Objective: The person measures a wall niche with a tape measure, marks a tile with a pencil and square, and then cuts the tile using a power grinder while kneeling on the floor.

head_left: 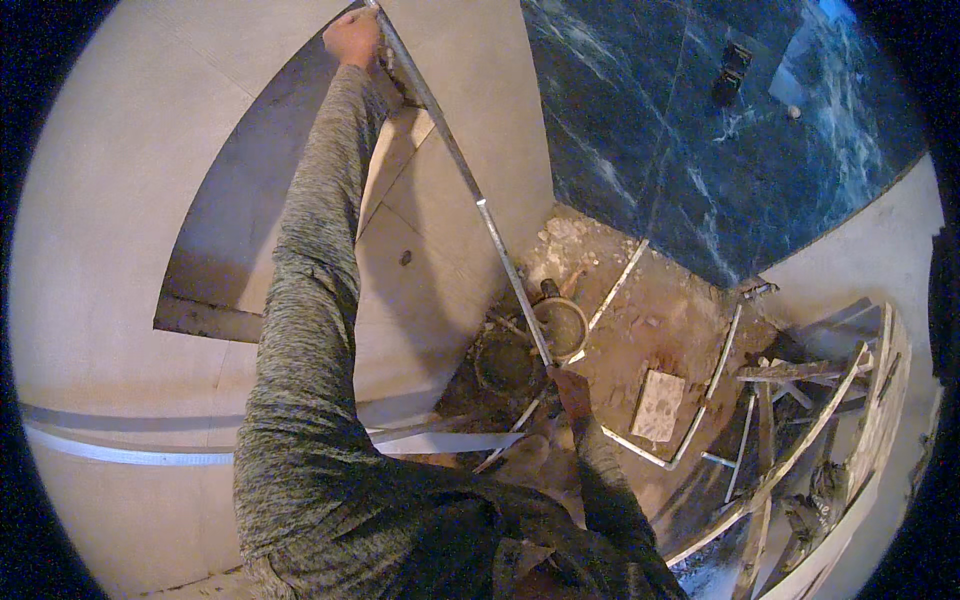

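A long, thin metal bar [455,150] runs slantwise from the top edge down to the middle of the head view. My left arm is stretched far up, and my left hand [352,40] is closed in a fist at the bar's upper end. Lower down, my right hand [570,392] is in shadow at the bar's bottom end, its fingers bent round it. Right beside that lower end stand a round bucket [562,330] and a second, darker bucket [508,362]. Behind my left arm is a dark, curved-looking panel or recess [225,230] in the pale wall.
Blue marbled slabs [640,110] cover the upper right. White pipes or strips [722,365] and a pale rectangular block [658,405] lie on the dirty brown floor. Wooden planks and a frame [780,480] stand at the right. A pale strip [130,450] crosses the lower left.
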`<state>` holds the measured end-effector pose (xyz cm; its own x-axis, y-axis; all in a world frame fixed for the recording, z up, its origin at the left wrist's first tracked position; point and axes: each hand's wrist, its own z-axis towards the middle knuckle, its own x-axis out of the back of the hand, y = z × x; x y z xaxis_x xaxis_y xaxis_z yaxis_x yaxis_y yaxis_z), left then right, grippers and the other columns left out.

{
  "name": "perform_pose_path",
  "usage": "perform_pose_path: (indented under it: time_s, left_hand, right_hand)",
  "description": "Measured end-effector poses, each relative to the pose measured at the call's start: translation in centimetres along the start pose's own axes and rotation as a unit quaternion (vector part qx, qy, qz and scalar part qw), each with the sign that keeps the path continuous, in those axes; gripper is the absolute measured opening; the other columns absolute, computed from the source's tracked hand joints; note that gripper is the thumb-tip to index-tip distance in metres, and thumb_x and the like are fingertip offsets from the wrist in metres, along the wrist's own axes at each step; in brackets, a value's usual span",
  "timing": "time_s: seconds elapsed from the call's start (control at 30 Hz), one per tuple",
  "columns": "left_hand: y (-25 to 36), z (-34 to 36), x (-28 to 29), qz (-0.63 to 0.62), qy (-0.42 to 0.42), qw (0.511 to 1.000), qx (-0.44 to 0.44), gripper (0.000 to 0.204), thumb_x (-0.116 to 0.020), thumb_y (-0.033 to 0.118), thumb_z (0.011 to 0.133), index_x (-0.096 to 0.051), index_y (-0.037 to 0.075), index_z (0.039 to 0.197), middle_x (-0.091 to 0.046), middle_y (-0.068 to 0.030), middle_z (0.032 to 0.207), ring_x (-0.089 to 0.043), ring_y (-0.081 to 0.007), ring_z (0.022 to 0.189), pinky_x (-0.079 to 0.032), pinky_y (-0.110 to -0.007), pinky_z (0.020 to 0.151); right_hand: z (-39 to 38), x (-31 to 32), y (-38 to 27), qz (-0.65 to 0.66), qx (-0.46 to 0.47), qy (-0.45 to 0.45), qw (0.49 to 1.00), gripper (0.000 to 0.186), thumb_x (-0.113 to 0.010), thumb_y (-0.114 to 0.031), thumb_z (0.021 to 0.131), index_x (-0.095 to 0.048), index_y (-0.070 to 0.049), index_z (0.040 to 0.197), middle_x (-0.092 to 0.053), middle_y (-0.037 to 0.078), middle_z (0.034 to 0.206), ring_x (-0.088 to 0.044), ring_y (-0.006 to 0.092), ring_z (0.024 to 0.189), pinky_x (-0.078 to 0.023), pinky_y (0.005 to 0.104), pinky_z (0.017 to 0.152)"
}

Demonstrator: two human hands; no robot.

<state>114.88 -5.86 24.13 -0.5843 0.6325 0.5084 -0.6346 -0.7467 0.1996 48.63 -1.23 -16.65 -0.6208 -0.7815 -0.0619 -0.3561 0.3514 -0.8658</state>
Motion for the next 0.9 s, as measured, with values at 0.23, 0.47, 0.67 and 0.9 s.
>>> perform_pose_path:
  time_s: [0.23,0.47,0.67,0.9]
  left_hand:
    - [3.0,-0.8,-1.1,-0.097,0.005,0.995,0.031,0.044,-0.056,0.054,0.085,-0.076,0.017,0.093,-0.073,-0.0099,0.092,-0.07,-0.0315,0.082,-0.054,-0.042,0.077]
    - [3.0,-0.3,-1.2,-0.112,0.007,0.993,0.034,0.044,-0.058,0.054,0.084,-0.076,0.015,0.093,-0.073,-0.0101,0.092,-0.07,-0.0312,0.083,-0.054,-0.042,0.077]
    - [1.1,-0.8,-1.0,-0.102,0.005,0.994,0.041,0.045,-0.059,0.054,0.083,-0.076,0.014,0.093,-0.073,-0.0104,0.093,-0.07,-0.031,0.083,-0.054,-0.042,0.077]
    - [1.7,-0.3,-1.7,-0.111,0.005,0.993,0.04,0.046,-0.06,0.054,0.082,-0.075,0.012,0.093,-0.073,-0.0106,0.094,-0.07,-0.0307,0.084,-0.054,-0.042,0.078]
  right_hand:
    - [4.2,0.2,2.4,-0.094,-0.026,0.029,0.995,0.039,-0.067,-0.037,0.087,-0.073,0.002,0.093,-0.07,0.006,0.084,-0.061,0.0137,0.079,-0.049,0.0317,0.074]
    - [5.0,0.0,1.8,-0.019,-0.004,-0.014,1.0,0.039,-0.067,-0.038,0.087,-0.074,-0.003,0.102,-0.07,0.003,0.088,-0.06,0.0132,0.08,-0.049,0.0294,0.076]
    - [1.6,-2.1,-7.0,-0.055,-0.021,0.008,0.998,0.036,-0.067,-0.038,0.088,-0.076,-0.005,0.099,-0.07,0.002,0.083,-0.06,0.0118,0.076,-0.048,0.0276,0.072]
    - [4.0,-2.3,-4.5,-0.037,0.014,0.027,0.999,0.037,-0.067,-0.039,0.088,-0.076,-0.004,0.094,-0.065,0.001,0.071,-0.054,0.0108,0.066,-0.045,0.0288,0.066]
